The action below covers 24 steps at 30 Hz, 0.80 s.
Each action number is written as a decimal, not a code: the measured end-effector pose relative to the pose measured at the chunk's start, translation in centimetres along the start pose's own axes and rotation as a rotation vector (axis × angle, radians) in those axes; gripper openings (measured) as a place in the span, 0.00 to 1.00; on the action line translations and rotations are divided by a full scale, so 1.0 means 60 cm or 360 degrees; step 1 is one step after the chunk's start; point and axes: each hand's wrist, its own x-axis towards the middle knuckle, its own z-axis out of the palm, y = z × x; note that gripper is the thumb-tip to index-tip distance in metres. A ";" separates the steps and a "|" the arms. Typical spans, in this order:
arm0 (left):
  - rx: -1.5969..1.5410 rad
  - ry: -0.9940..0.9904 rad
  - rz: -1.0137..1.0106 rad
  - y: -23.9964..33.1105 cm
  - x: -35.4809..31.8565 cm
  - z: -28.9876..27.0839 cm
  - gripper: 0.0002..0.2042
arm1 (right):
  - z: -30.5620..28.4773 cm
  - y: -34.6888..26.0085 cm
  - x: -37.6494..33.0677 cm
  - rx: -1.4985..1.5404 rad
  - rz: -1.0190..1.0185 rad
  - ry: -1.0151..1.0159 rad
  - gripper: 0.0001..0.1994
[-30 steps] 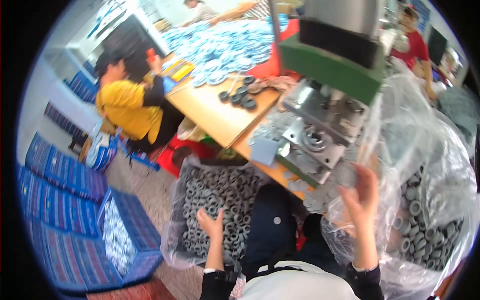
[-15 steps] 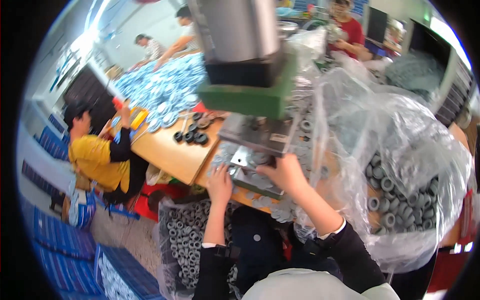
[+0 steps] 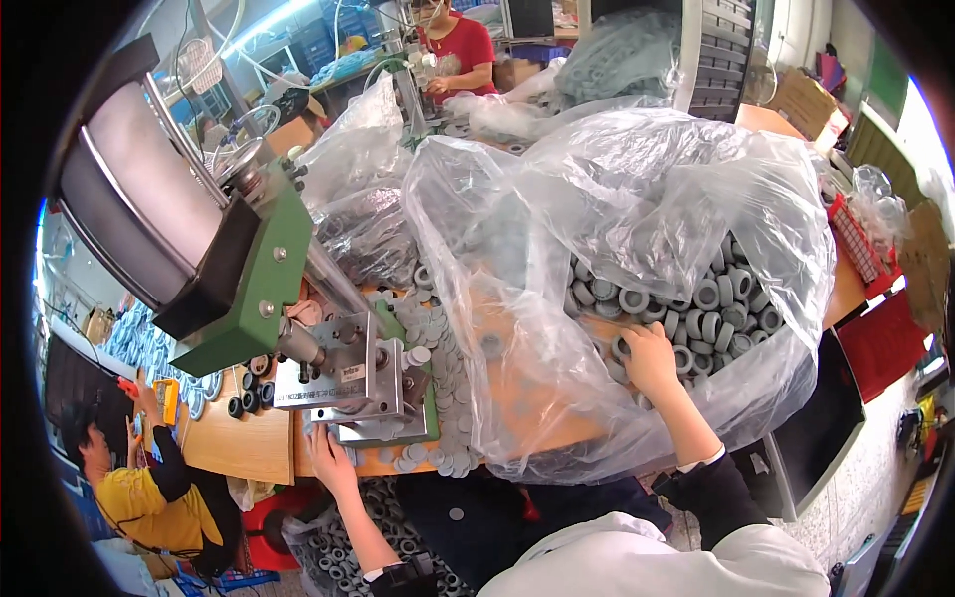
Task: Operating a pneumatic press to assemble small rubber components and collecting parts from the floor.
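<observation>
My left hand [image 3: 329, 460] is at the near left corner of the metal die [image 3: 348, 373] under the bench press, its fingers stretched out and holding nothing I can see. The press has a green head [image 3: 264, 284] and a large grey cylinder [image 3: 154, 184]. On the right, my right hand [image 3: 654, 364] reaches into a clear plastic bag [image 3: 557, 398] at the left edge of a heap of grey rings [image 3: 711, 308]. Its fingers are bent around a grey ring [image 3: 619, 348], partly hidden by the hand.
Flat grey discs [image 3: 453, 398] lie beside the press. Black round parts [image 3: 251, 393] stand on the wooden table [image 3: 224, 443] at left. Below the table edge is a bag of grey rings [image 3: 333, 557]. People in yellow [image 3: 159, 497] and red [image 3: 463, 50] work nearby.
My right hand has left the die and moved right into the bag of rings. The view has swung right. My left hand stays by the die.
</observation>
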 end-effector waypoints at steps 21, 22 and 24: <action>-0.0518 0.0698 -0.0083 0.279 0.078 -0.052 0.18 | -0.028 -0.361 0.014 0.1790 -0.0745 -0.0393 0.29; -0.0657 0.0735 -0.0128 0.271 0.060 -0.048 0.18 | -0.011 -0.391 0.019 0.1718 -0.0845 -0.0354 0.30; -0.0775 0.0841 -0.0214 0.256 0.012 -0.051 0.18 | 0.021 -0.440 0.030 0.1732 -0.0833 -0.0266 0.29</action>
